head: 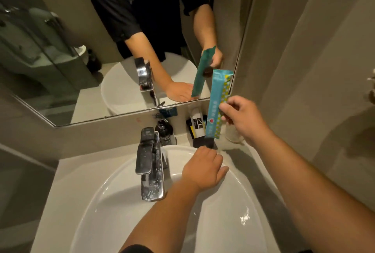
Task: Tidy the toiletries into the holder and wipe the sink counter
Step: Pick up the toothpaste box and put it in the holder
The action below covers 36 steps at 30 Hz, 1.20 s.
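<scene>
My right hand [242,120] pinches a long teal toiletry packet [216,106] and holds it nearly upright above the back right corner of the counter. Its lower end hangs over a black holder [199,142] that has a black-and-white packet [197,127] standing in it. My left hand [204,166] rests palm down on the far rim of the white sink [125,212], its fingertips at the base of the holder. A clear glass [233,134] stands behind my right hand, partly hidden.
A chrome faucet [149,161] rises at the back of the sink, with a dark pump bottle [164,129] behind it. The mirror [81,60] runs along the back wall. A beige wall [304,70] closes in the right side. The counter [67,169] surrounds the basin.
</scene>
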Available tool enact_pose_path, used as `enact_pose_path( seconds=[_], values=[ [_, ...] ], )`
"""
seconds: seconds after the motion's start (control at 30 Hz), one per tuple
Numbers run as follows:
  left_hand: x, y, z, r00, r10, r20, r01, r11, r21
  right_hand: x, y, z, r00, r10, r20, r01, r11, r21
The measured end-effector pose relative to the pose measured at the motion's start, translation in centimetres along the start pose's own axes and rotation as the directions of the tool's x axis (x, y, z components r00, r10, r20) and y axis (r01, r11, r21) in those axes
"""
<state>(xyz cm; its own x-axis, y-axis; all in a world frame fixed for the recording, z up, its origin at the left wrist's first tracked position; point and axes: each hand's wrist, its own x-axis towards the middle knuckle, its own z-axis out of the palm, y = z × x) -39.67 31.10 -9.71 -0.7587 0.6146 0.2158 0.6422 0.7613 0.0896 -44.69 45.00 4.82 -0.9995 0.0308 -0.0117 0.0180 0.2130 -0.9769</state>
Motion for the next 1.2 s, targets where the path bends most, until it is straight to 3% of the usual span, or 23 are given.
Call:
enact_pose_path(
  seconds=[0.2, 0.4, 0.73, 0.87, 1.0, 1.1, 1.2],
  values=[
    [0.2, -0.4, 1.2, 1.000, -0.001, -0.014, 0.001, 1.000, 0.005, 4.1, 2.6, 3.9, 0.997, -0.007, 0.076, 0.011, 0.998, -0.054],
    [0.1, -0.2, 1.1, 1.000, 0.008, -0.008, -0.008, 0.999, 0.047, 4.3, 7.4, 4.6, 0.989, 0.049, 0.138, -0.001, 0.944, -0.329],
    [0.0, 0.0, 0.7, 1.000, -0.010, -0.003, 0.010, 1.000, 0.010, 3.9, 8.0, 4.0, 0.995, 0.054, 0.089, -0.010, 0.897, -0.441],
    [0.1, 0.1, 0.2, 0.998, -0.036, 0.044, 0.038, 0.999, -0.033, 2.6, 7.0, 2.9, 0.998, -0.041, 0.047, 0.059, 0.846, -0.530],
    [0.1, 0.7, -1.8, 0.978, -0.167, 0.125, 0.176, 0.982, -0.070, 0.2, 6.2, 1.2, 0.982, -0.172, 0.078, 0.177, 0.697, -0.695],
    [-0.9, 1.1, -3.8, 0.939, -0.332, 0.084, 0.336, 0.941, -0.040, -2.3, 5.6, 0.0, 0.964, -0.233, 0.128, 0.243, 0.579, -0.778],
    [-2.9, 1.9, -6.1, 0.891, -0.442, 0.108, 0.445, 0.896, -0.002, -5.5, 4.4, -0.7, 0.967, -0.198, 0.161, 0.242, 0.508, -0.826]
  ],
)
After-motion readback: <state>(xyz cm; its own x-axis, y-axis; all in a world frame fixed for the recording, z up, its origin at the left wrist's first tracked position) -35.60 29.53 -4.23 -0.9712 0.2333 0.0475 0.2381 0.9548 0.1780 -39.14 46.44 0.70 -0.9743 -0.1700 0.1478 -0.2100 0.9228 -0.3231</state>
